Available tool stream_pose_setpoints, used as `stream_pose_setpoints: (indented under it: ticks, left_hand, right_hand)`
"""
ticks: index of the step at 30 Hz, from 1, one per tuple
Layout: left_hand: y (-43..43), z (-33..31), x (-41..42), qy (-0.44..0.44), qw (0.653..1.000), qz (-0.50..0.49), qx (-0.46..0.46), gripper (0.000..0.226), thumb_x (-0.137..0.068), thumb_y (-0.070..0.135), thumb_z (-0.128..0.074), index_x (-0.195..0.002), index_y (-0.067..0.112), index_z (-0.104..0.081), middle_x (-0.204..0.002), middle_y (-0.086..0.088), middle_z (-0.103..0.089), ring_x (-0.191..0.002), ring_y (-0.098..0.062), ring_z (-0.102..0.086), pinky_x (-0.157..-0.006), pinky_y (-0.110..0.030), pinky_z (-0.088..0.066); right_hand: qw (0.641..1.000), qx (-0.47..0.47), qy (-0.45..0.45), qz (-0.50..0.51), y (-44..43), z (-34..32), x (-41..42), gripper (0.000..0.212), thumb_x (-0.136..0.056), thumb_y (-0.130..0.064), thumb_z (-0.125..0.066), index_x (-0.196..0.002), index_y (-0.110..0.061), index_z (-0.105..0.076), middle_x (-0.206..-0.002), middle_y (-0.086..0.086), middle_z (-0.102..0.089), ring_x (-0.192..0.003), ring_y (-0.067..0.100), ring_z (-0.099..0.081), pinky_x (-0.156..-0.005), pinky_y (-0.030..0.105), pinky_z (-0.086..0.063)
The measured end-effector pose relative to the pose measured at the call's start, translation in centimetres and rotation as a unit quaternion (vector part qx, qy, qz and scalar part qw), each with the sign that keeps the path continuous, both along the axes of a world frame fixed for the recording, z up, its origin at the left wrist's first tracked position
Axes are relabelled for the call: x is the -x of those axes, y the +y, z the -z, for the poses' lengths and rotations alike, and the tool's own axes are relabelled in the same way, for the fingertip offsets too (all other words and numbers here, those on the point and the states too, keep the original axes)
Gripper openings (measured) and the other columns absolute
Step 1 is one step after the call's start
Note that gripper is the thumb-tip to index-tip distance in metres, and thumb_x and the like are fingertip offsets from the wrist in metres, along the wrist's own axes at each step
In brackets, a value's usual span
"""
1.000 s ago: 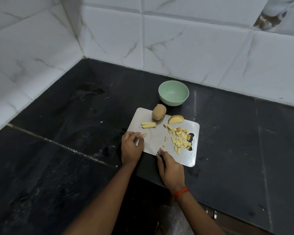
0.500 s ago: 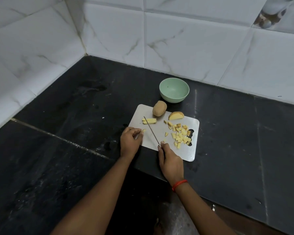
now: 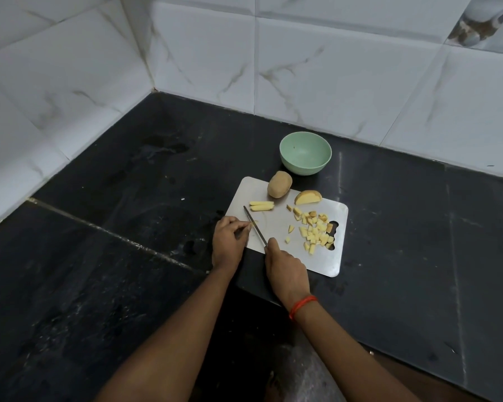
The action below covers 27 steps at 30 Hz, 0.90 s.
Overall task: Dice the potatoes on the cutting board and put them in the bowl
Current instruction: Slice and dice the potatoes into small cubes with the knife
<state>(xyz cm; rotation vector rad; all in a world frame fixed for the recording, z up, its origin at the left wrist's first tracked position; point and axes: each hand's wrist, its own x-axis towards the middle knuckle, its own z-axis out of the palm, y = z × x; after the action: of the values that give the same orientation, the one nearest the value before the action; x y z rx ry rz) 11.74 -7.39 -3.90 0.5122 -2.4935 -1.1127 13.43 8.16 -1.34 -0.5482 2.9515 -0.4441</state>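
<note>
A home kitchen corner: white marble-look wall tiles (image 3: 317,68) meet a black stone countertop (image 3: 99,271) bearing a steel cutting board (image 3: 276,224), potatoes and a green bowl (image 3: 305,153).

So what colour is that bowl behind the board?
Pale mint green bowl, seen best in the head view.
</note>
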Motion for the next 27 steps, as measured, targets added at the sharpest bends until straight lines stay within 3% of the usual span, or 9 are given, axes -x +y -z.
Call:
stream_pose_setpoints:
  ticks: [4, 9, 12, 14, 16, 19, 23, 27]
  left_hand:
    - [0.1, 0.0, -0.1, -0.003, 1.0, -0.004, 0.006, 0.016, -0.092, 0.017, -0.072, -0.105, 0.008, -0.078, -0.097, 0.009, -0.053, -0.095, -0.005, -0.045, -0.08, 0.002, -0.032]
    - [0.1, 0.2, -0.1, 0.008, 1.0, -0.006, 0.004, 0.016, -0.092, 0.018, -0.073, -0.104, 0.007, -0.078, -0.096, 0.009, -0.051, -0.093, -0.004, -0.044, -0.08, 0.0, -0.034]
    - [0.1, 0.6, 0.0, 0.006, 1.0, -0.008, -0.008, 0.019, -0.093, 0.02, -0.073, -0.106, 0.008, -0.077, -0.098, 0.008, -0.054, -0.097, -0.007, -0.049, -0.084, -0.005, -0.041]
    - [0.0, 0.9, 0.1, 0.008, 1.0, -0.012, -0.028, 0.022, -0.091, 0.023, -0.075, -0.109, 0.01, -0.076, -0.102, 0.007, -0.059, -0.1, -0.012, -0.056, -0.089, -0.022, -0.05]
    - [-0.1, 0.8, 0.0, 0.012, 0.999, -0.014, -0.04, 0.019, -0.089, 0.021, -0.075, -0.105, 0.011, -0.077, -0.102, 0.007, -0.06, -0.099, -0.013, -0.059, -0.089, -0.029, -0.053]
    - [-0.1, 0.7, -0.1, 0.009, 0.999, -0.007, -0.033, 0.012, -0.09, 0.017, -0.074, -0.1, 0.013, -0.077, -0.099, 0.008, -0.059, -0.097, -0.011, -0.057, -0.086, -0.026, -0.051]
    - [-0.2, 0.7, -0.1, 0.008, 1.0, -0.001, -0.018, 0.012, -0.091, 0.016, -0.072, -0.101, 0.012, -0.078, -0.097, 0.008, -0.058, -0.095, -0.009, -0.054, -0.08, -0.005, -0.039]
    - [-0.3, 0.9, -0.1, 0.012, 1.0, 0.004, -0.011, 0.011, -0.092, 0.017, -0.073, -0.1, 0.012, -0.078, -0.095, 0.009, -0.055, -0.094, -0.009, -0.051, -0.077, -0.004, -0.037]
  right_hand:
    - [1.0, -0.002, -0.007, -0.003, 0.9, 0.0, -0.9, 0.011, -0.106, -0.03, -0.034, -0.111, -0.021, -0.033, -0.078, 0.007, -0.065, -0.065, 0.034, -0.063, -0.051, 0.034, -0.04]
    - [0.998, -0.016, 0.033, 0.043, 4.1, 0.8, -4.8, 0.02, -0.094, -0.029, -0.059, -0.095, -0.022, -0.04, -0.056, 0.0, -0.052, -0.036, 0.028, -0.051, -0.037, 0.026, -0.023]
    - [0.996, 0.003, 0.044, 0.079, 4.7, 1.2, -4.9, 0.017, -0.099, -0.032, -0.053, -0.093, -0.023, -0.039, -0.059, -0.001, -0.055, -0.04, 0.026, -0.055, -0.039, 0.026, -0.026]
    - [0.994, 0.038, 0.052, 0.089, 4.4, 1.2, -4.5, 0.017, -0.103, -0.037, -0.043, -0.093, -0.024, -0.038, -0.063, -0.001, -0.059, -0.048, 0.027, -0.059, -0.041, 0.029, -0.03]
    - [0.993, 0.07, 0.059, 0.08, 3.8, 1.0, -4.1, 0.024, -0.104, -0.042, -0.033, -0.093, -0.022, -0.04, -0.064, -0.002, -0.06, -0.051, 0.03, -0.059, -0.042, 0.031, -0.032]
    - [0.993, 0.088, 0.055, 0.053, 2.6, 1.0, -3.4, 0.03, -0.104, -0.045, -0.025, -0.092, -0.021, -0.039, -0.067, -0.001, -0.061, -0.054, 0.031, -0.06, -0.044, 0.034, -0.036]
    - [0.995, 0.079, 0.043, 0.041, 1.3, 1.4, -2.7, 0.024, -0.106, -0.041, -0.034, -0.093, -0.021, -0.037, -0.067, 0.0, -0.062, -0.055, 0.03, -0.061, -0.044, 0.033, -0.035]
    - [0.997, 0.049, 0.034, 0.045, 0.6, 1.2, -2.2, 0.021, -0.106, -0.038, -0.035, -0.096, -0.02, -0.039, -0.068, 0.002, -0.063, -0.057, 0.03, -0.063, -0.045, 0.032, -0.032]
